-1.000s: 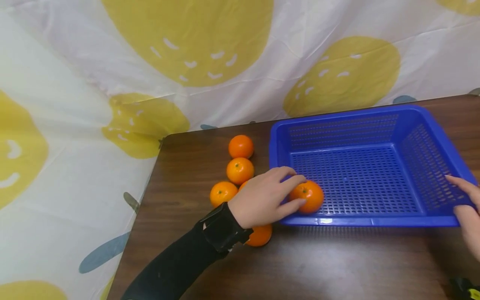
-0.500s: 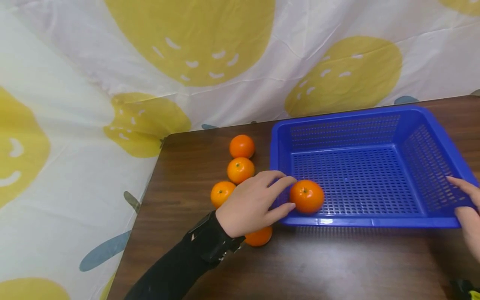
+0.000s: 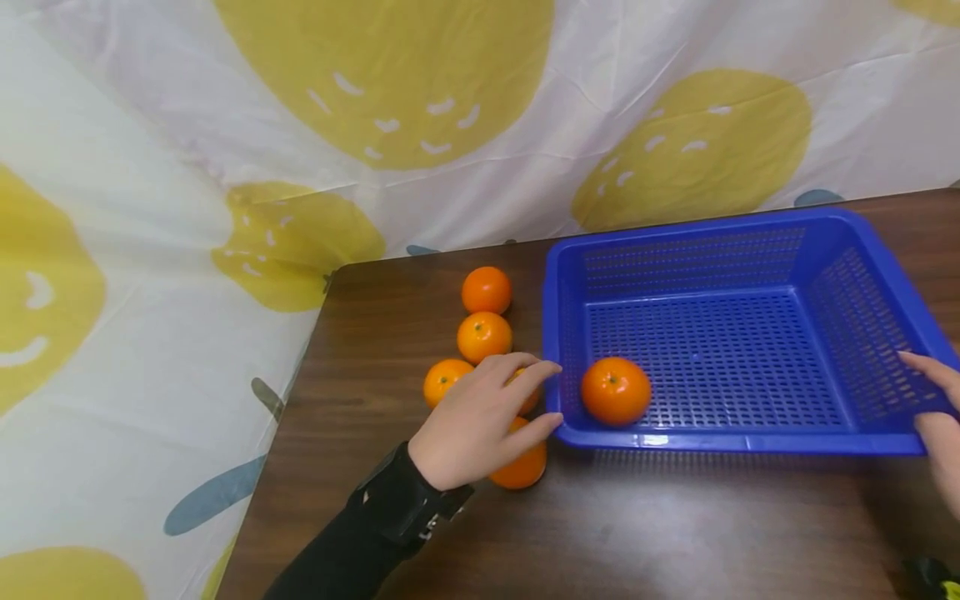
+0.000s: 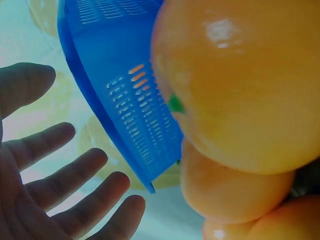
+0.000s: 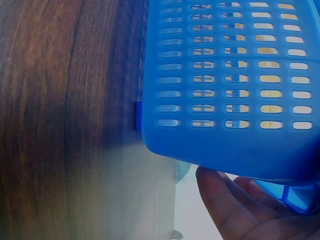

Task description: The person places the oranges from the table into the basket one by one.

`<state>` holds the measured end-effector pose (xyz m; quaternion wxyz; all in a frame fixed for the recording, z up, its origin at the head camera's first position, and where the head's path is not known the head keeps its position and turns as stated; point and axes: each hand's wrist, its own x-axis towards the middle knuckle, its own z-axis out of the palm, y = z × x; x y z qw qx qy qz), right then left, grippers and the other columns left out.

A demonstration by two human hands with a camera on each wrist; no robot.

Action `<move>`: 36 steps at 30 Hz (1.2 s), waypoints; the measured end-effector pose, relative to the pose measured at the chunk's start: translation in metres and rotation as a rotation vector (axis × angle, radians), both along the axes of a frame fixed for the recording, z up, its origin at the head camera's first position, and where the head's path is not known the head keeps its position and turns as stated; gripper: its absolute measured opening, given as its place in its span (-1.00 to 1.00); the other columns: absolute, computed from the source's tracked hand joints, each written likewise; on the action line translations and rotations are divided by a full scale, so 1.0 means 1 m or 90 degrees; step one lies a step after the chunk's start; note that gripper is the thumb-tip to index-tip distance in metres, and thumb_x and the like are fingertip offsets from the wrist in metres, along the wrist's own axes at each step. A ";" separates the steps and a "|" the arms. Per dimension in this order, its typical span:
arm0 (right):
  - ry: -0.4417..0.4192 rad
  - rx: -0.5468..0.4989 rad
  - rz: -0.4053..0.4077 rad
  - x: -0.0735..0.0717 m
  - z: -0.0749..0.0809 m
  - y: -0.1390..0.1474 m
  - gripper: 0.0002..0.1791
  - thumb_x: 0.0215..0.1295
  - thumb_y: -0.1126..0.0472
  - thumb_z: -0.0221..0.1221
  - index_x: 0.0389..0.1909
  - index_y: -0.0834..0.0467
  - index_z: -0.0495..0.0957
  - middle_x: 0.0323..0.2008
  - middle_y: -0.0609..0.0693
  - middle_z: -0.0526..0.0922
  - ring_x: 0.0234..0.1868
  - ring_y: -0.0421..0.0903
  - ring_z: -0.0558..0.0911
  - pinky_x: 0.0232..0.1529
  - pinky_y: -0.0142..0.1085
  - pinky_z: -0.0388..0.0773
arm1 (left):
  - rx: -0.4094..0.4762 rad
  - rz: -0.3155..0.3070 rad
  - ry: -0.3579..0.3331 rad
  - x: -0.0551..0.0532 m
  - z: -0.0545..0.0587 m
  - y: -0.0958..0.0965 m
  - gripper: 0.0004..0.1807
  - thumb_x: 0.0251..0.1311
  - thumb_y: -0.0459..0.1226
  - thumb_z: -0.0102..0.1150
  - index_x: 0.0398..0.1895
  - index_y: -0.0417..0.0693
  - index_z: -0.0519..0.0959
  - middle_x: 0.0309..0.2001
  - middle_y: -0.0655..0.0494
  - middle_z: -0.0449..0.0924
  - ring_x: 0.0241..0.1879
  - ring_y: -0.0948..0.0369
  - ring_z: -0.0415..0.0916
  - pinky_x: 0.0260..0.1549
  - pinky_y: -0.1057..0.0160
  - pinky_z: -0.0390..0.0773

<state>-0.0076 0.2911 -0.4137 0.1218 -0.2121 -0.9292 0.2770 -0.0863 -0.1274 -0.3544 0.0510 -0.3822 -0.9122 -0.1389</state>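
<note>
My left hand (image 3: 480, 425) hovers over the oranges just left of the blue plastic basket (image 3: 720, 442), fingers spread and holding nothing. In the left wrist view a large orange (image 4: 240, 95) fills the right side, apart from the fingers. One orange (image 3: 617, 392) sits inside the basket at its near left corner. Under and around the left hand lie several more, among them a rear orange (image 3: 486, 290), a stemmed orange (image 3: 484, 337) and a front orange (image 3: 522, 468); the hand partly hides some. My right hand (image 3: 941, 408) grips the basket's right rim, thumb outside, fingers over the edge.
The dark wooden table (image 3: 675, 533) carries everything. Behind it and along its left edge hangs a white cloth (image 3: 465, 208) printed with yellow fruit. A small black and yellow-green object (image 3: 933, 579) shows at the lower right corner.
My left hand has let go of the orange in the basket and drawn back left over the rim, to above the loose oranges. The right hand keeps its grip.
</note>
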 end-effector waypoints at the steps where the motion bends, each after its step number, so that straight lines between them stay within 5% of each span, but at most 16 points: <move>1: 0.000 -0.006 0.001 0.000 0.001 0.000 -0.21 0.29 0.46 -0.29 0.58 0.06 0.11 0.59 0.32 -0.06 0.29 0.45 0.23 -0.09 -0.01 0.38 | 0.003 0.003 -0.003 0.001 -0.001 -0.001 -0.46 0.39 0.08 0.15 0.32 0.05 0.48 0.22 0.07 0.54 0.19 0.13 0.50 0.18 0.13 0.54; 4: -0.002 -0.017 -0.001 0.000 0.000 -0.001 -0.21 0.28 0.47 -0.31 0.58 0.06 0.10 0.59 0.32 -0.09 0.31 0.47 0.22 0.03 0.24 0.34 | 0.011 0.012 -0.010 0.002 -0.003 -0.005 -0.46 0.40 0.07 0.15 0.33 0.04 0.47 0.20 0.08 0.54 0.20 0.14 0.49 0.20 0.14 0.52; 9: -0.002 -0.032 -0.004 -0.001 -0.003 0.001 -0.20 0.28 0.47 -0.33 0.59 0.05 0.09 0.58 0.35 -0.06 0.32 0.49 0.23 0.10 0.32 0.33 | 0.012 0.029 -0.016 0.005 -0.007 -0.009 -0.47 0.39 0.10 0.14 0.30 0.07 0.49 0.17 0.15 0.54 0.14 0.17 0.51 0.17 0.15 0.52; 12: 0.021 -0.035 0.001 0.000 -0.004 0.002 -0.21 0.28 0.46 -0.32 0.58 0.05 0.12 0.61 0.28 -0.10 0.45 0.47 0.15 0.31 0.38 0.22 | 0.008 0.039 -0.026 0.008 -0.010 -0.012 -0.47 0.38 0.12 0.15 0.28 0.08 0.51 0.14 0.17 0.55 0.07 0.18 0.53 0.12 0.17 0.55; 16: 0.070 -0.046 0.018 -0.001 -0.004 0.001 -0.25 0.27 0.47 -0.28 0.53 0.10 0.21 0.62 0.22 -0.12 0.55 0.40 0.03 0.55 0.04 0.03 | -0.001 0.051 -0.039 0.013 -0.014 -0.017 -0.49 0.36 0.12 0.17 0.24 0.09 0.53 0.12 0.18 0.56 0.05 0.18 0.54 0.10 0.18 0.56; 18: 0.085 -0.045 0.024 -0.002 -0.003 0.001 -0.26 0.26 0.47 -0.25 0.51 0.11 0.26 0.60 0.26 -0.04 0.49 0.42 0.14 0.44 -0.34 0.14 | -0.006 0.056 -0.042 0.015 -0.017 -0.019 -0.50 0.35 0.12 0.18 0.22 0.10 0.54 0.11 0.18 0.57 0.05 0.19 0.54 0.10 0.19 0.56; 20: 0.080 -0.048 0.028 -0.002 -0.003 0.001 -0.27 0.27 0.48 -0.26 0.50 0.13 0.26 0.57 0.32 0.00 0.37 0.45 0.24 0.06 -0.64 0.20 | -0.011 0.062 -0.042 0.017 -0.018 -0.021 -0.51 0.34 0.12 0.19 0.21 0.12 0.54 0.09 0.19 0.57 0.04 0.20 0.54 0.08 0.20 0.56; 24: 0.061 -0.019 0.027 0.000 -0.003 0.002 -0.26 0.30 0.46 -0.27 0.53 0.09 0.22 0.54 0.37 0.07 0.21 0.48 0.32 -0.29 -0.68 0.06 | -0.021 0.071 -0.059 0.019 -0.023 -0.024 -0.51 0.33 0.13 0.19 0.22 0.16 0.55 0.04 0.23 0.57 -0.04 0.24 0.52 -0.02 0.23 0.58; 26: 0.048 -0.015 0.020 0.002 -0.003 0.000 -0.26 0.33 0.44 -0.29 0.55 0.05 0.19 0.57 0.31 0.02 0.33 0.47 0.28 -0.02 -0.57 0.30 | -0.024 0.073 -0.071 0.020 -0.025 -0.025 -0.51 0.33 0.13 0.19 0.22 0.17 0.55 0.03 0.24 0.57 -0.06 0.26 0.51 -0.05 0.23 0.58; 28: 0.044 -0.027 0.016 0.002 -0.002 -0.001 -0.25 0.33 0.45 -0.31 0.56 0.07 0.16 0.59 0.29 -0.03 0.40 0.48 0.23 0.31 -0.17 0.43 | -0.025 0.073 -0.081 0.022 -0.027 -0.026 -0.52 0.33 0.13 0.19 0.21 0.16 0.56 0.02 0.24 0.57 -0.09 0.27 0.50 -0.08 0.23 0.58; 32: 0.016 -0.034 0.003 0.001 -0.001 -0.002 -0.24 0.32 0.45 -0.35 0.58 0.07 0.11 0.61 0.27 -0.12 0.47 0.49 0.13 0.29 0.43 0.21 | -0.025 0.070 -0.084 0.023 -0.030 -0.026 -0.52 0.32 0.13 0.21 0.19 0.15 0.56 0.00 0.24 0.56 -0.12 0.28 0.49 -0.11 0.24 0.58; 36: 0.020 -0.032 0.005 0.000 -0.002 -0.001 -0.24 0.33 0.44 -0.34 0.58 0.06 0.12 0.59 0.30 -0.06 0.43 0.49 0.18 0.31 0.41 0.22 | -0.027 0.069 -0.079 0.024 -0.032 -0.025 -0.52 0.30 0.14 0.23 0.18 0.17 0.56 0.00 0.24 0.55 -0.12 0.27 0.49 -0.11 0.23 0.58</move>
